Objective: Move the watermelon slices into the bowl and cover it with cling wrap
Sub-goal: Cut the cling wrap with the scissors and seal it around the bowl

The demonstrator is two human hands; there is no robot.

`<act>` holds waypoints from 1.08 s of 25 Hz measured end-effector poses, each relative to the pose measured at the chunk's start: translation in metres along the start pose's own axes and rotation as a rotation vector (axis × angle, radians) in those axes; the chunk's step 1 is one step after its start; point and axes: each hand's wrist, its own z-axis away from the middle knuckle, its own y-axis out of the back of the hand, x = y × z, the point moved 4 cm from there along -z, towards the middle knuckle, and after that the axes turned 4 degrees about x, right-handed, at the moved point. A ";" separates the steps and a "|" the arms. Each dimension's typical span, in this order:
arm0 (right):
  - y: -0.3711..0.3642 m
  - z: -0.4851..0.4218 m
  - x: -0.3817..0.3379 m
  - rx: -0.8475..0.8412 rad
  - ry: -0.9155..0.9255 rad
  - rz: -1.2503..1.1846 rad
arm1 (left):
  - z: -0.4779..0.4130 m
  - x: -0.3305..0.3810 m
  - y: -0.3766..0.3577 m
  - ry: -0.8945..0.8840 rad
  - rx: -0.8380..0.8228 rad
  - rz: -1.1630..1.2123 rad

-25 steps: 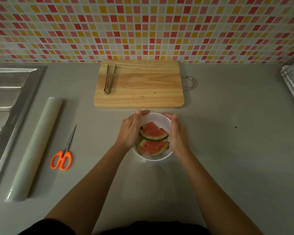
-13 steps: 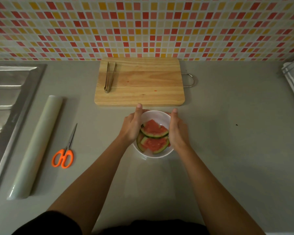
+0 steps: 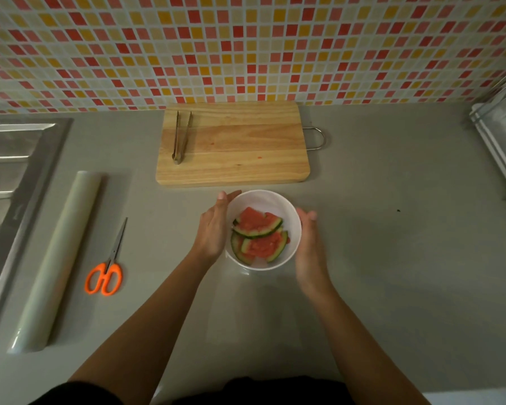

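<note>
While red watermelon slices sit in the round white bowl at frame centre, left hand and right hand flank it, fingers straight; translucent cling-wrap roll lies left, nearer left hand, axis near-vertical

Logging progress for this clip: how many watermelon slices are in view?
3 slices, all in the bowl: one on top at the far side, one below it toward the near right, one at the near left, mostly covered. More may lie hidden underneath.
</note>
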 end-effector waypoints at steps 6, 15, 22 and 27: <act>0.001 -0.036 -0.022 -0.112 0.329 0.084 | 0.004 -0.001 0.002 0.019 0.168 0.051; -0.021 -0.054 -0.012 -0.148 0.056 0.009 | 0.010 -0.005 -0.010 0.005 0.278 0.001; -0.028 -0.044 -0.022 -0.077 -0.121 -0.008 | 0.021 -0.011 -0.005 -0.101 0.346 0.051; -0.024 -0.039 -0.033 -0.071 -0.145 0.092 | 0.025 -0.011 -0.005 -0.158 0.375 0.058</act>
